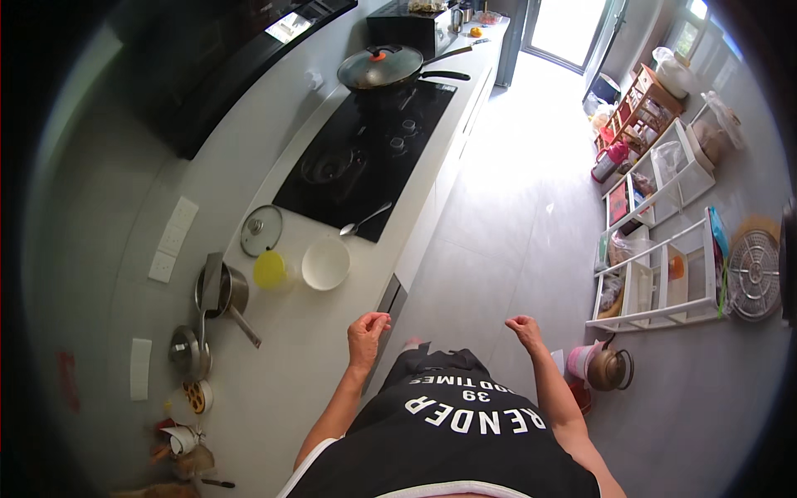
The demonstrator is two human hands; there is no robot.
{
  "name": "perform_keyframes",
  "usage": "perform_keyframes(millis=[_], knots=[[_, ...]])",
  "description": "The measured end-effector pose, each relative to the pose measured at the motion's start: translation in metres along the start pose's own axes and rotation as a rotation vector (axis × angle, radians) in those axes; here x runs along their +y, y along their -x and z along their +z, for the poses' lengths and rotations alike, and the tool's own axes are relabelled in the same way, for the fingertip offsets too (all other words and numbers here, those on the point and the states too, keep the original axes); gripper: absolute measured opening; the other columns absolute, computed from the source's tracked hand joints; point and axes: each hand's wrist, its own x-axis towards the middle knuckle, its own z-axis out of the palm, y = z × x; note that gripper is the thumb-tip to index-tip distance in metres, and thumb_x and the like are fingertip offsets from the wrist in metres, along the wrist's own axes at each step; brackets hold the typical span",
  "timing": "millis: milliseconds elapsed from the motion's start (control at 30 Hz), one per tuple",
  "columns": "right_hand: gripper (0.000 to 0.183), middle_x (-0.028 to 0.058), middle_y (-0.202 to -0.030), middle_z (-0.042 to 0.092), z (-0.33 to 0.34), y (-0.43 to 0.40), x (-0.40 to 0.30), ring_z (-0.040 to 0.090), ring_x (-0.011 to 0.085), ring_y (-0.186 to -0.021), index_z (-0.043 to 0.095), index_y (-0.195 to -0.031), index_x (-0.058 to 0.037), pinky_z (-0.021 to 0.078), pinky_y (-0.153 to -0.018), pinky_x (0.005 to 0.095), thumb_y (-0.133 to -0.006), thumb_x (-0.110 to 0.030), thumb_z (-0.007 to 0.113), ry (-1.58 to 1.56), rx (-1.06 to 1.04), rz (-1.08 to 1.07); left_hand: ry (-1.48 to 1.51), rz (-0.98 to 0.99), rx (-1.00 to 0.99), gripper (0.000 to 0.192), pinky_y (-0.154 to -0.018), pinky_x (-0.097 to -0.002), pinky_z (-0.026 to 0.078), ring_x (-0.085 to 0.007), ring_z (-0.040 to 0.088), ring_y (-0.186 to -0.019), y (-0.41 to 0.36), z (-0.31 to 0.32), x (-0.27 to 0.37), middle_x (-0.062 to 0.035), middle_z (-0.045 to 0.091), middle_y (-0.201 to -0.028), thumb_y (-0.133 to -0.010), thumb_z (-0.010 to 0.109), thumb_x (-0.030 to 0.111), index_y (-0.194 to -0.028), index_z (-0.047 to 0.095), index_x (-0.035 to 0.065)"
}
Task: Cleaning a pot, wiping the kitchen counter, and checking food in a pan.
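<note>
My left hand [368,339] hovers by the counter's front edge with its fingers curled together and nothing visible in them. To the right, over the floor, my right hand [525,331] is also curled, and no object shows in it. On the white counter beyond my left hand stand a white bowl [325,265], a jar with a yellow lid [269,270] and a glass pot lid [261,231]. A metal spoon [365,219] lies across the near edge of the black cooktop [367,149]. A wok with a glass lid [381,65] sits at the cooktop's far end.
A small saucepan [230,291] with a spatula across it stands by the wall, its handle pointing over the counter. White shelving [654,317] lines the right side, with a kettle [607,369] nearby. A range hood [205,75] overhangs the upper left.
</note>
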Motion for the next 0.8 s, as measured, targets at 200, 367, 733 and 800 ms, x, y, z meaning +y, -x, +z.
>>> perform_keyframes(millis=[200, 367, 733, 800], knots=[[0.036, 0.0020, -0.068, 0.064, -0.004, -0.072, -0.037, 0.052, 0.0088, -0.063, 0.069, -0.079, -0.0020, 0.0421, -0.058, 0.0261, -0.078, -0.038, 0.067, 0.214, -0.090, 0.056, 0.119, 0.015, 0.035, 0.016, -0.065, -0.0234, 0.051, -0.0102, 0.060, -0.065, -0.085, 0.030, 0.014, -0.0052, 0.065, -0.078, -0.089, 0.056, 0.013, -0.082, 0.064, 0.0006], [0.045, 0.0089, -0.068, 0.066, -0.060, -0.105, 0.040, 0.063, 0.0180, -0.064, 0.070, -0.073, -0.0036, 0.0484, -0.061, 0.0317, -0.077, -0.048, 0.061, 0.319, -0.140, 0.270, 0.209, -0.003, 0.082, 0.019, -0.064, -0.0239, 0.050, -0.0113, 0.061, -0.064, -0.176, 0.074, 0.029, -0.0058, 0.065, -0.077, -0.091, 0.054, 0.016, -0.085, 0.063, 0.0002], [0.032, 0.0083, -0.075, 0.065, -0.150, -0.171, 0.053, 0.064, 0.0183, -0.061, 0.064, -0.081, -0.0025, 0.0409, -0.044, 0.0323, -0.081, -0.034, 0.062, 0.047, 0.097, 0.566, 0.235, 0.058, 0.020, 0.022, -0.064, -0.0246, 0.051, -0.0121, 0.062, -0.066, -0.342, 0.140, 0.096, -0.0073, 0.065, -0.081, -0.093, 0.051, 0.021, -0.090, 0.062, 0.0028], [0.030, 0.0074, -0.075, 0.063, -0.166, -0.220, 0.034, 0.063, 0.0184, -0.061, 0.063, -0.084, -0.0031, 0.0404, -0.044, 0.0318, -0.081, -0.033, 0.062, 0.002, 0.106, 0.550, 0.270, 0.040, 0.114, 0.020, -0.062, -0.0246, 0.052, -0.0128, 0.063, -0.066, -0.369, 0.150, 0.114, -0.0081, 0.065, -0.082, -0.093, 0.050, 0.020, -0.092, 0.061, 0.0028]])
